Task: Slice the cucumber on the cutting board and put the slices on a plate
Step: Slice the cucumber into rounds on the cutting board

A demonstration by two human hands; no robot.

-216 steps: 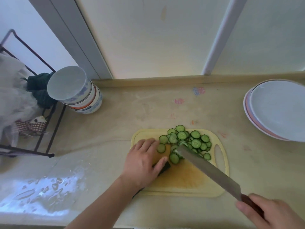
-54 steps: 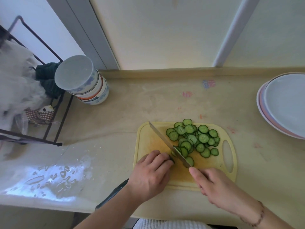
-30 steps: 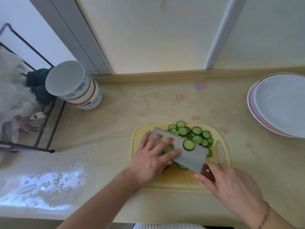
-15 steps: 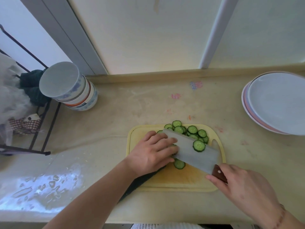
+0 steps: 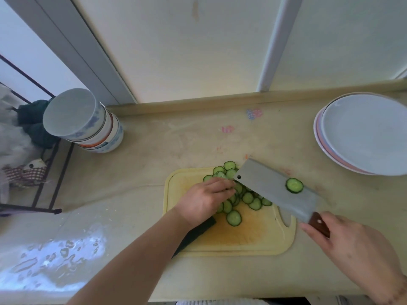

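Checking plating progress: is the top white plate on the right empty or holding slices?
Empty: the top plate shows only bare white surface, no cucumber slices on it.
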